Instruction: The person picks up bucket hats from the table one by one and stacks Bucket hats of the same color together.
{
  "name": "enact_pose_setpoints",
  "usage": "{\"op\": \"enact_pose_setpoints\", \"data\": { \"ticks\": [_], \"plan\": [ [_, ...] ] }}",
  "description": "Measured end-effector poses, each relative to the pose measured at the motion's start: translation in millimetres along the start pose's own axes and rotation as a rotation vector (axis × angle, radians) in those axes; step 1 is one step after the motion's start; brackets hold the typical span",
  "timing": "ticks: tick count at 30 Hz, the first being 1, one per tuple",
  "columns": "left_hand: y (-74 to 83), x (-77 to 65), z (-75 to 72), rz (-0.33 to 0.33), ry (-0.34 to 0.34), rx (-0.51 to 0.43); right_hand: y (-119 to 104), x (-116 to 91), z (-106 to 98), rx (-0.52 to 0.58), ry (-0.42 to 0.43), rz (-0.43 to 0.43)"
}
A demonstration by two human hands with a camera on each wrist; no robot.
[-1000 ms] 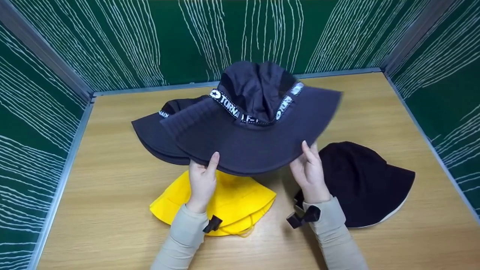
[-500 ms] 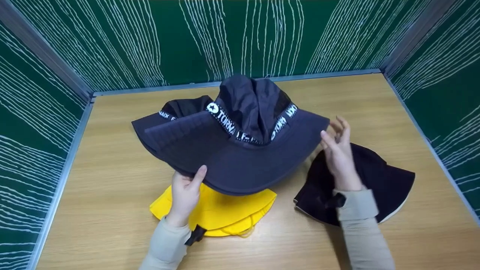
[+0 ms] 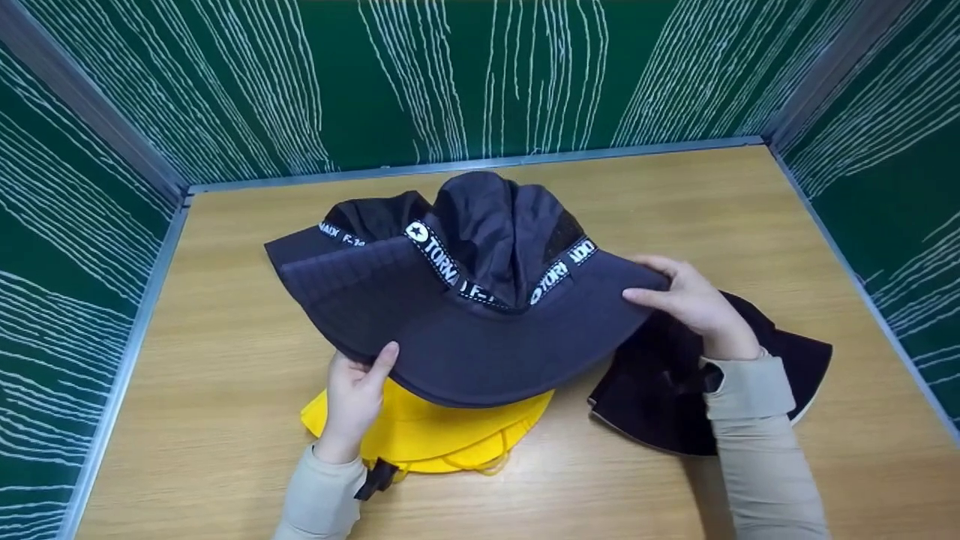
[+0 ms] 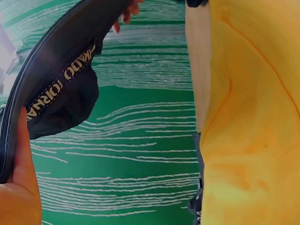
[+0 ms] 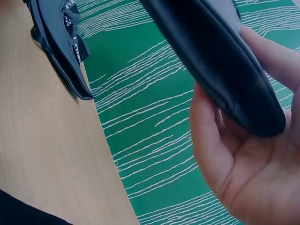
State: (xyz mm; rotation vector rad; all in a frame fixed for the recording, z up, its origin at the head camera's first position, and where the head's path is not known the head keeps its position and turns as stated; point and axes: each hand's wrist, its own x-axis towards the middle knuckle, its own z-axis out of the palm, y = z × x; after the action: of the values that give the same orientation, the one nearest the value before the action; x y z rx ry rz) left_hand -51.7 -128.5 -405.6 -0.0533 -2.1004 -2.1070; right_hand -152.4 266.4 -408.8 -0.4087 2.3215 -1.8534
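Note:
A dark grey bucket hat [image 3: 480, 337] with a white-lettered band is held up over the table, crown away from me. My left hand [image 3: 352, 401] pinches its brim at the lower left, thumb on top; the left wrist view shows the brim [image 4: 51, 51] in that hand too. At the right end of the brim my right hand [image 3: 694, 304] grips the edge between thumb and fingers, as the right wrist view shows with the folded brim [image 5: 220, 61]. Behind it on the left lies a second dark hat [image 3: 367, 214] with a similar band, partly hidden.
A folded yellow hat [image 3: 450, 442] with a cord lies below the held hat, partly covered by it. To the right, under my right wrist, lies a black hat [image 3: 645, 405] with a pale edge. Green walls with white lines enclose the wooden table [image 3: 202, 375].
The held hat has come lower and nearer. My right hand has let go of the lower brim, moved right and taken hold of its right end. My left hand has shifted slightly left and down.

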Motion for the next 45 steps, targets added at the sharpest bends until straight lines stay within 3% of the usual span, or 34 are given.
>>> {"op": "enact_pose_setpoints", "data": {
  "ticks": [3, 9, 15, 21, 23, 25, 28, 30, 39, 45],
  "plan": [
    [-3.4, 2.0, -5.8, -0.021, -0.049, 0.01, -0.2, -1.1, 2.4, -0.003, 0.012, 0.008],
    [-8.4, 2.4, -20.9, -0.028, -0.181, 0.015, 0.5, -1.7, 9.9, 0.089, 0.162, -0.054],
    [-5.4, 2.0, -46.2, -0.021, -0.117, -0.003, -6.3, -5.4, 13.1, 0.01, 0.236, -0.158],
    [10.6, 8.8, -72.6, 0.154, -0.088, -0.197, -12.3, -7.7, 14.7, -0.034, 0.224, -0.238],
    [19.9, 13.7, -76.8, 0.144, -0.026, -0.13, -13.8, -7.0, 16.3, -0.06, 0.226, -0.238],
    [28.0, 18.1, -79.0, 0.092, 0.041, 0.031, -15.1, -5.4, 18.4, -0.099, 0.226, -0.23],
    [35.9, 21.6, -81.5, 0.002, 0.079, 0.295, -17.9, -2.1, 22.3, -0.161, 0.216, -0.214],
    [38.0, 22.9, -82.7, -0.018, 0.082, 0.397, -19.6, 0.2, 24.2, -0.181, 0.208, -0.207],
    [43.7, 41.2, -86.7, 0.084, 0.172, 0.443, -30.5, 10.0, 30.4, -0.245, 0.229, -0.193],
    [50.1, 48.7, -99.4, 0.094, 0.195, 0.561, -46.3, 24.4, 36.2, -0.301, 0.233, -0.221]
  ]
}}
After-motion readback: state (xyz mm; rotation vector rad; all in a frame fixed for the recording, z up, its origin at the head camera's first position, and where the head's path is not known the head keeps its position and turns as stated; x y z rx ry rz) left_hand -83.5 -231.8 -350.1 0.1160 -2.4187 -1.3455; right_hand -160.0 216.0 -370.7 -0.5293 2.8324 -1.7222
